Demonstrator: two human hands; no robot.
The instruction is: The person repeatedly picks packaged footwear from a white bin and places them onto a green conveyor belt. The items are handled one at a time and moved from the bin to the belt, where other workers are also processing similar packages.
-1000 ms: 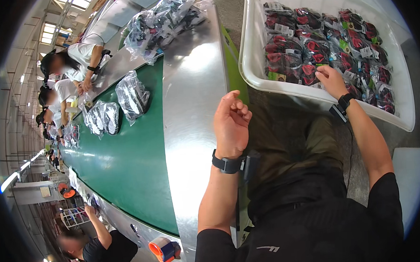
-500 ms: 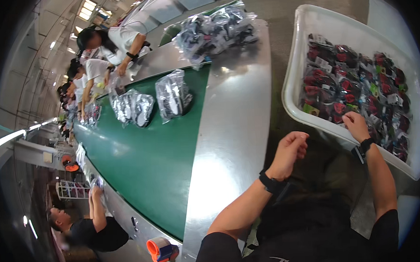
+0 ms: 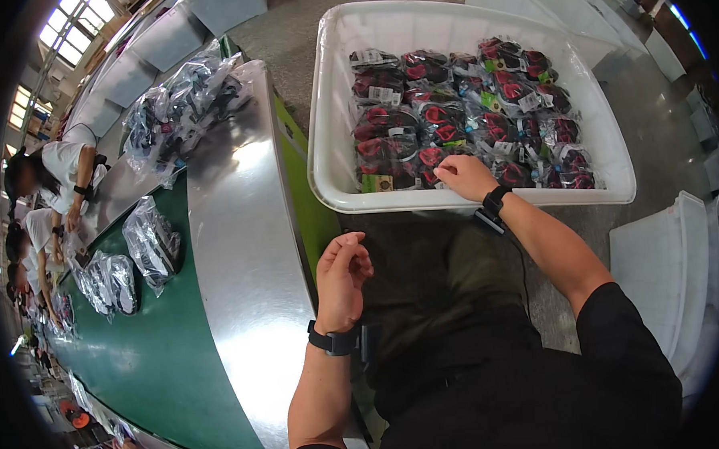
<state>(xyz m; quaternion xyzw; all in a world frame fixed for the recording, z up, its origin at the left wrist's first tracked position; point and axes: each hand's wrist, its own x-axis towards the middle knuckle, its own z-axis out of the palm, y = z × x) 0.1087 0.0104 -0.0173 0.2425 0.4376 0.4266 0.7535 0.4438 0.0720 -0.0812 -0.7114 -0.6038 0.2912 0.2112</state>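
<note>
Whether the right hand (image 3: 464, 176) gripped the bag (image 3: 430, 158) inside the bin (image 3: 406, 200) at six o'clock, I couldn't tell; the left hand (image 3: 343, 281) was loosely curled, empty. The bag looked light, soft, slippery, best clasped whole.

White tub (image 3: 391, 201) holds red-black packets (image 3: 443, 126); green belt (image 3: 133, 363), clear bags (image 3: 152, 243)

Wearer's two hands (image 3: 343, 283), one green belt (image 3: 149, 362)
</note>
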